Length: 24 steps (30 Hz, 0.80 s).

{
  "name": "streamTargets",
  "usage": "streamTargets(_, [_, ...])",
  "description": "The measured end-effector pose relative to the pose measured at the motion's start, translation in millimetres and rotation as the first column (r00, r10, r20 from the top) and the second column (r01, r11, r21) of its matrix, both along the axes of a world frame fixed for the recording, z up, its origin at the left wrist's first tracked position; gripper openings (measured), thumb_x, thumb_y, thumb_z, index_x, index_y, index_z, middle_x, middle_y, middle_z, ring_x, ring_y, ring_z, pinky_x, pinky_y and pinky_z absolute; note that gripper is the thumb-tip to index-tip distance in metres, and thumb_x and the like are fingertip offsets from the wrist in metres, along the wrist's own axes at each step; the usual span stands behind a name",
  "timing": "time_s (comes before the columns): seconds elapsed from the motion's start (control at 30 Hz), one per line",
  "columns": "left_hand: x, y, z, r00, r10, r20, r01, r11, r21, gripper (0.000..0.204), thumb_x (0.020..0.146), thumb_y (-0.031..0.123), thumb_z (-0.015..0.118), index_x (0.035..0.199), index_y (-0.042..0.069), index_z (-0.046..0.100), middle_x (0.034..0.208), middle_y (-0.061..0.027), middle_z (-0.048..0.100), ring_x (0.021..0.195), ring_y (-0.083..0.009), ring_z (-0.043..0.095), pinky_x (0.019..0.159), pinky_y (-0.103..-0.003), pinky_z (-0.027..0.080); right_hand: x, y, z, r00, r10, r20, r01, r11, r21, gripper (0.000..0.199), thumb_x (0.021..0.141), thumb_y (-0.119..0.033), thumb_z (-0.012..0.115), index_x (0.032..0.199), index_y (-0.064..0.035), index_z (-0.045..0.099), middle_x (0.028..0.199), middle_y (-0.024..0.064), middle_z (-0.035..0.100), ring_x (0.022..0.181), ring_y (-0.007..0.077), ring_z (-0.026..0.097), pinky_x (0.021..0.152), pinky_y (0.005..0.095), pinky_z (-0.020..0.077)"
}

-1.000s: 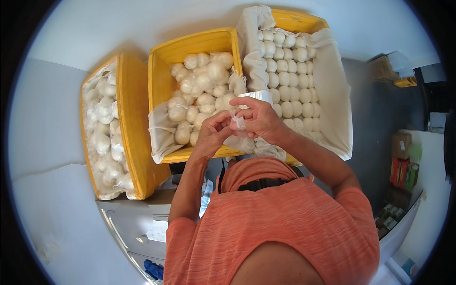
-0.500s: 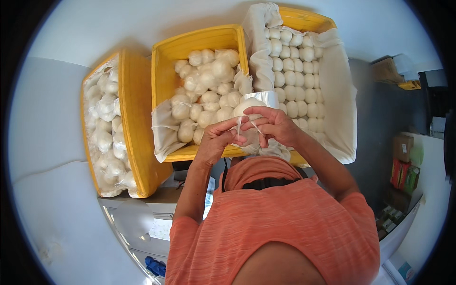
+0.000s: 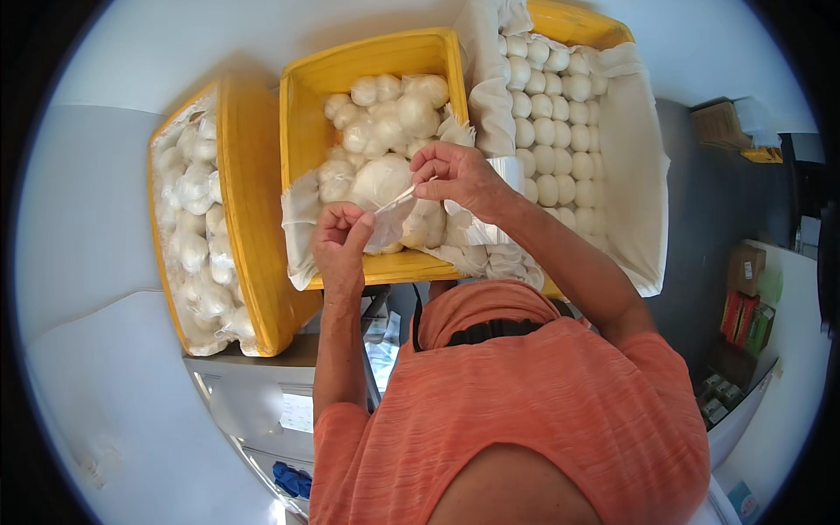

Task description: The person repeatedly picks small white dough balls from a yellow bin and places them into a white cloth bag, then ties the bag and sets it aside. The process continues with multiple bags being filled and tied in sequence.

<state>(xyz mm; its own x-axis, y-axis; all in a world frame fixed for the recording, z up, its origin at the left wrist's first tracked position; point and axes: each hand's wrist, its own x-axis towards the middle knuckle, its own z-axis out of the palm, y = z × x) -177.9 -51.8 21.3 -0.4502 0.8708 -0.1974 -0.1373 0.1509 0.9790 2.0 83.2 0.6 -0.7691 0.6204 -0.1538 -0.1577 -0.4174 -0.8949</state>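
A clear plastic bag with white round buns in it hangs over the middle yellow crate. Its twisted, stretched neck runs between my hands. My left hand pinches one end of it between thumb and fingers. The other end is pinched by my right hand, higher and further right. Below and behind the bag, several bagged buns fill the crate. A stack of flat plastic bags lies at the crate's right edge, partly behind my right forearm.
To the right stands a cloth-lined yellow crate with bare white buns in rows. A tilted yellow crate at the left holds more bagged buns. White cloth drapes over the middle crate's rim. Cartons stand far right.
My hands have moved apart, the left one to the left, the right one up and left. The bag has shifted left over the middle crate, its neck now pulled taut between them.
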Motion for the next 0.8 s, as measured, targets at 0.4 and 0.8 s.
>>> streamTargets(0.4, [20,-15,-51,0.84,-0.393,-0.374,0.336,0.918,-0.209,0.043,0.076,0.012,0.07,0.116,0.008,0.055,0.134,-0.0152,0.042,0.116,-0.0262,0.049,0.088,-0.036,0.046,146,-21,-216,0.512,-0.337,0.79,0.42,0.901,0.112,0.035,0.082,-0.024,0.061,0.107,0.0005,0.061,0.097,0.0116,0.067,0.083,0.0191,0.063,0.074,0.0303,0.0473])
streamTargets(0.8, [93,31,-77,0.75,-0.61,-0.256,0.584,0.792,-0.179,0.03,0.079,0.011,0.069,0.107,0.004,0.06,0.125,-0.0129,0.05,0.106,-0.0205,0.055,0.078,-0.03,0.049,172,-34,-138,0.658,-0.609,0.443,0.75,0.583,-0.312,0.013,0.074,-0.01,0.072,0.079,-0.0025,0.062,0.075,0.0013,0.061,0.069,0.0084,0.056,0.062,0.0214,0.0442])
